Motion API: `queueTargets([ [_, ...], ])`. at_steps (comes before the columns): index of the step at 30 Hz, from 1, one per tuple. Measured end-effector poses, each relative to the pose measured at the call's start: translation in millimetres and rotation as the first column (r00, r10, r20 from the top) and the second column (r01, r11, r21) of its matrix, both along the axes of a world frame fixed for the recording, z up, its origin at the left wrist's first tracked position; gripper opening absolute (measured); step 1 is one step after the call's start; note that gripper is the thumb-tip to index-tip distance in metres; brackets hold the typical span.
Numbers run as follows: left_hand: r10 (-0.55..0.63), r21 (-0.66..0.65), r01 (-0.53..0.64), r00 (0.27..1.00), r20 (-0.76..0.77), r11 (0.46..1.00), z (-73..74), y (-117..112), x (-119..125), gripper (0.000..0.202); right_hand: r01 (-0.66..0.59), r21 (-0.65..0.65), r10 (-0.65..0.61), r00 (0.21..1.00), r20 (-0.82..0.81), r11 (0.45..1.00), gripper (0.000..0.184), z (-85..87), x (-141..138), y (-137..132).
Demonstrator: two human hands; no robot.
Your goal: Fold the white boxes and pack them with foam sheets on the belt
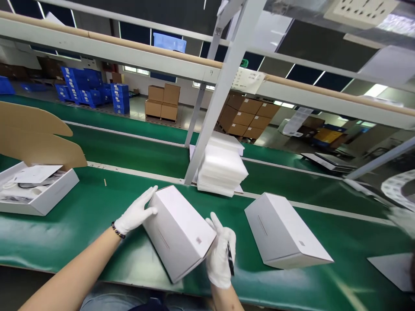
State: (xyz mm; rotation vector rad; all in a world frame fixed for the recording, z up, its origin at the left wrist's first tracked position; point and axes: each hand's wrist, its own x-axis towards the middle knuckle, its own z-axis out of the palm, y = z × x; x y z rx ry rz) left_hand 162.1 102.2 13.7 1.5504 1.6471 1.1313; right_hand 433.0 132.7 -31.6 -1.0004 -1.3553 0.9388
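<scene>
A closed white cardboard box (168,235) stands tilted on the green work surface, between my two white-gloved hands. My left hand (138,212) presses against its upper left end, thumb on the near face and fingers at the back edge. At the box's right end is my right hand (221,250), its fingers bent at the lower corner. A slim black pen-like object (230,258) is tucked in that hand; its exact kind is unclear. To the right sits a second closed white box (282,233) of the same look, touched by neither hand.
An open white box (42,196) with its brown lid raised holds papers and packed items at left. White foam sheets (222,166) are stacked behind a slanting metal post (223,86). Another person's blurred gloved hand (403,220) shows at the right edge, above a white panel (394,270).
</scene>
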Motion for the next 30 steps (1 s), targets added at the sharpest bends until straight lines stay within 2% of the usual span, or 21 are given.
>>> queueTargets([
  [1, 0.036, -0.029, -0.036, 0.999, -0.012, 0.999, -2.5, 5, 3, 0.086, -0.059, -0.003, 0.058, 0.996, -0.066, 0.998, 0.04, 1.9, 1, -8],
  [2, 0.025, -0.059, -0.024, 1.0, 0.016, 0.998, -6.2, 8, 6, 0.081, -0.139, 0.011, 0.139, 0.983, -0.12, 0.99, 0.034, 4.5, 3, -17],
  [4, -0.122, -0.107, 0.147, 0.971, 0.207, 0.983, -15.0, 8, 11, 0.074, -0.326, 0.082, 0.335, 0.932, -0.139, 0.942, 0.032, 15.3, 12, -28],
  [6, -0.286, -0.1, 0.356, 0.862, 0.418, 0.929, -21.9, 1, 14, 0.074, -0.43, 0.14, 0.442, 0.895, -0.063, 0.892, 0.036, 36.0, 23, -26],
  [8, -0.372, -0.05, 0.474, 0.748, 0.55, 0.879, -24.5, -10, 13, 0.081, -0.408, 0.161, 0.408, 0.912, 0.031, 0.899, 0.044, 63.2, 31, -8],
  [10, -0.431, 0.017, 0.524, 0.682, 0.591, 0.852, -22.7, -20, 9, 0.086, -0.344, 0.135, 0.327, 0.935, 0.135, 0.929, 0.047, 88.2, 31, 22],
  [11, -0.454, 0.042, 0.531, 0.678, 0.578, 0.846, -20.5, -24, 7, 0.086, -0.326, 0.085, 0.305, 0.933, 0.19, 0.942, 0.049, 97.4, 28, 39],
  [13, -0.454, 0.031, 0.508, 0.74, 0.496, 0.861, -15.0, -29, 5, 0.082, -0.303, -0.069, 0.31, 0.91, 0.274, 0.951, 0.054, 107.2, 15, 69],
  [15, -0.396, -0.045, 0.457, 0.811, 0.431, 0.888, -10.2, -31, 7, 0.081, -0.276, -0.19, 0.326, 0.889, 0.321, 0.942, 0.057, 107.0, -1, 88],
  [16, -0.366, -0.081, 0.441, 0.822, 0.435, 0.894, -8.8, -32, 8, 0.081, -0.255, -0.21, 0.315, 0.887, 0.339, 0.944, 0.058, 104.7, -8, 93],
  [18, -0.334, -0.111, 0.435, 0.81, 0.483, 0.893, -8.1, -32, 12, 0.076, -0.208, -0.188, 0.266, 0.889, 0.372, 0.96, 0.059, 99.1, -17, 96],
  [21, -0.343, -0.088, 0.443, 0.791, 0.506, 0.892, -10.2, -32, 16, 0.068, -0.161, -0.156, 0.212, 0.884, 0.417, 0.975, 0.058, 94.3, -19, 92],
  [26, -0.369, -0.047, 0.468, 0.752, 0.547, 0.883, -12.5, -30, 15, 0.07, -0.164, -0.154, 0.218, 0.857, 0.468, 0.974, 0.056, 91.9, -16, 90],
  [30, -0.363, -0.056, 0.463, 0.76, 0.538, 0.885, -11.7, -29, 15, 0.07, -0.178, -0.131, 0.22, 0.841, 0.494, 0.975, 0.053, 88.1, -17, 92],
])
